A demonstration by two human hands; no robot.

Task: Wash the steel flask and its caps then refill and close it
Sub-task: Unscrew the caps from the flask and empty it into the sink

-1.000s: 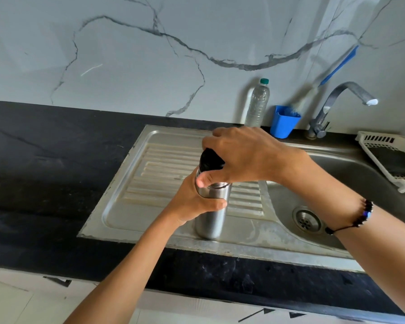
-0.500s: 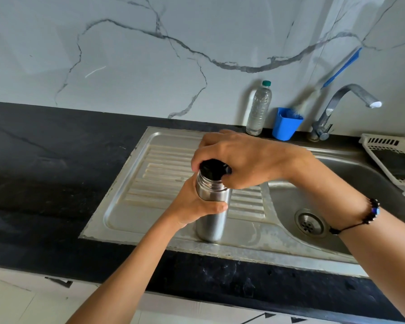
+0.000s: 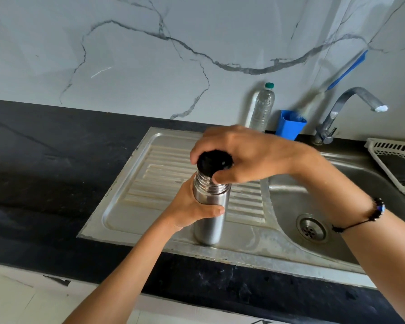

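Your left hand [image 3: 192,208] wraps the body of the steel flask [image 3: 209,216], thumb across its front, and holds it upright with its base on the ribbed drainboard [image 3: 150,183] of the sink [image 3: 290,202]. Your right hand [image 3: 248,155] comes from above and curls its fingers and thumb round the black cap [image 3: 212,163] seated at the threaded neck. Behind the sink, a plastic bottle [image 3: 263,108], a blue cup [image 3: 290,125] holding a brush [image 3: 346,71], and the tap [image 3: 351,101] stand against the wall; a white basket [image 3: 395,160] sits at the right on the black tabletop [image 3: 44,171]
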